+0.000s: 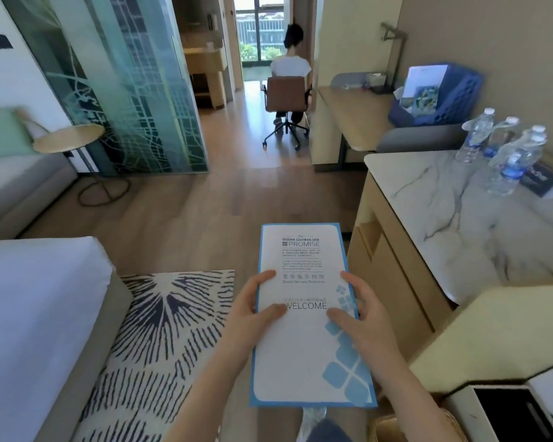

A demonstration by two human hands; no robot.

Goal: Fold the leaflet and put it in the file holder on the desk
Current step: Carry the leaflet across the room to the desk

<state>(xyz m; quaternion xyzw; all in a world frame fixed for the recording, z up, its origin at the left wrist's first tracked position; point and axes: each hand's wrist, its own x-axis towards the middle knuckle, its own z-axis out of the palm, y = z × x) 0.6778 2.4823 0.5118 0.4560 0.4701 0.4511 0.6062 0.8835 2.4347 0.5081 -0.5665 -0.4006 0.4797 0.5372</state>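
Above the wooden floor (186,224), both hands grip a folded leaflet (304,339) by its long edges: the left hand (253,311) and the right hand (361,314) each lay a thumb on the printed front, fingers behind. Far off to the right, a blue file holder (460,94) with papers stands on the worktop (355,119). Nearer, water bottles (505,151) stand on a marble counter (444,212).

I get one wide-angle view, worn on the head, looking forward and down. The leaflet (310,317) sits close beneath the lens; beyond it the floor runs to the far table (348,122) at upper right.
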